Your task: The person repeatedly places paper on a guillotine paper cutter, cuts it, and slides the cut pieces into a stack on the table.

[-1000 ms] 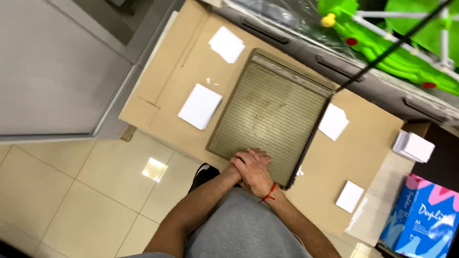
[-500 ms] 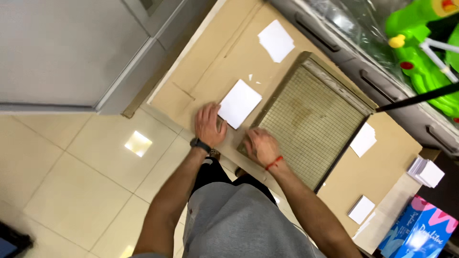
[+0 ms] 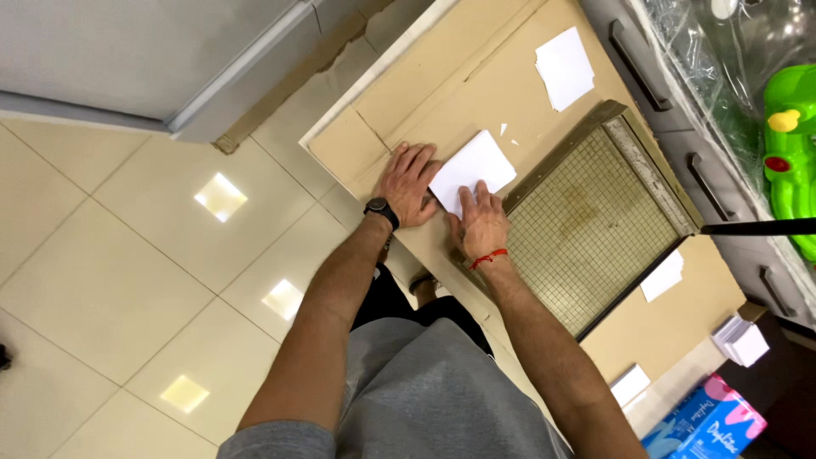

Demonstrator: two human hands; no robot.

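White paper stack (image 3: 473, 168) lies on the brown cardboard sheet (image 3: 476, 93), pressed under both hands.

The left hand (image 3: 408, 183) lies flat with fingers spread, touching the stack's left edge; the right hand (image 3: 483, 223) presses its near corner, fingers extended, holding nothing. The stack sits just left of the wire-mesh frame (image 3: 595, 225). Uneven pressure could fan the sheets or push them against the frame's edge and crease them.

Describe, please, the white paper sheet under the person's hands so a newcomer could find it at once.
Start at the big brown cardboard sheet lying on the tiled floor, then find the framed wire-mesh panel on it. The white paper sheet lies just off that panel's corner. Unlike the other white papers scattered around, it alone has the left hand and right hand touching it.
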